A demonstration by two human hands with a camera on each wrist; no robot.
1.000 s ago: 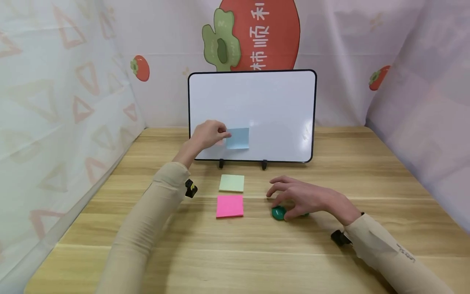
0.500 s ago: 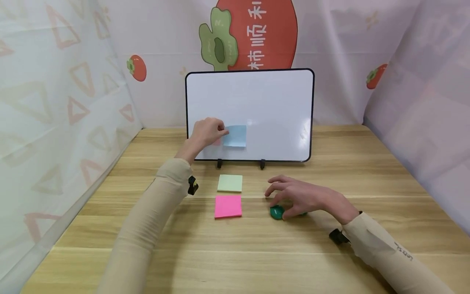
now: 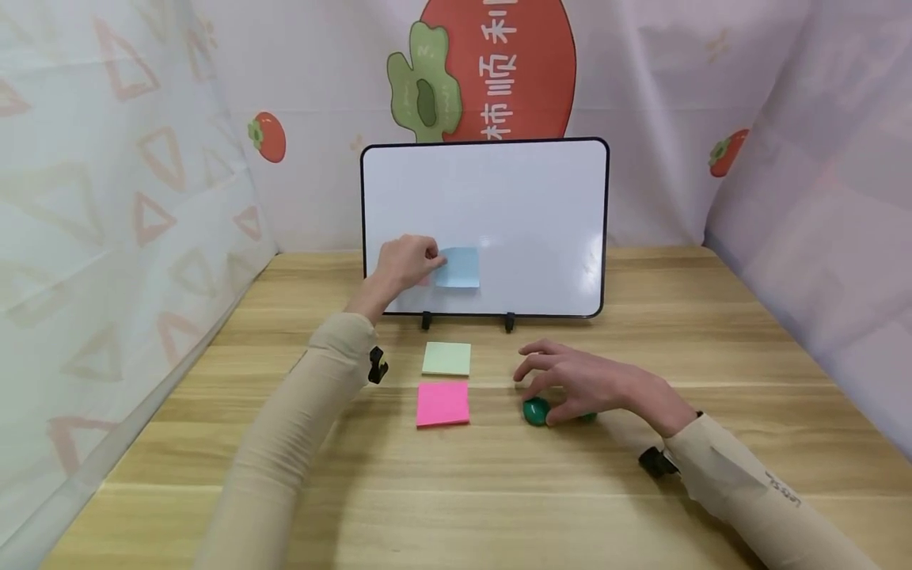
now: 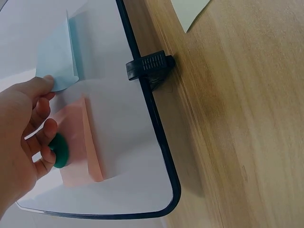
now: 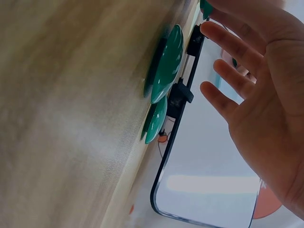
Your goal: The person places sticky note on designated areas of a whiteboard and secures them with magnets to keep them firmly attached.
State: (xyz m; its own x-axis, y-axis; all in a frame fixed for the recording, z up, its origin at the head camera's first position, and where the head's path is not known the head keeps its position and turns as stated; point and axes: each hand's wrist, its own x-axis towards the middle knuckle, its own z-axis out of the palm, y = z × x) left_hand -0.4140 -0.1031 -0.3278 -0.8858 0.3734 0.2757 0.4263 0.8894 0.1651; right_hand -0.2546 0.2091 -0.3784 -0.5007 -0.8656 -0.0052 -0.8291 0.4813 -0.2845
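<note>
On w/board (image 3: pixel 534 222): blue note (image 3: pixel 459 269), same pos.

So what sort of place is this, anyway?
Perhaps a small booth set up for filming or demonstrations: printed fabric hangs behind and along both sides of a wood-grain table, where a small whiteboard stands upright.

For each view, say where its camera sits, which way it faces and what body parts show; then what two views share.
Head: on the head, facing forward and down at the whiteboard; both sleeves, left hand and right hand show.
Left wrist: on that wrist, facing the blue sticky note at the whiteboard; left hand shows.
Right wrist: on that wrist, facing along the table past green magnets to the whiteboard; right hand shows.
Shared by head and left wrist: the blue sticky note.
</note>
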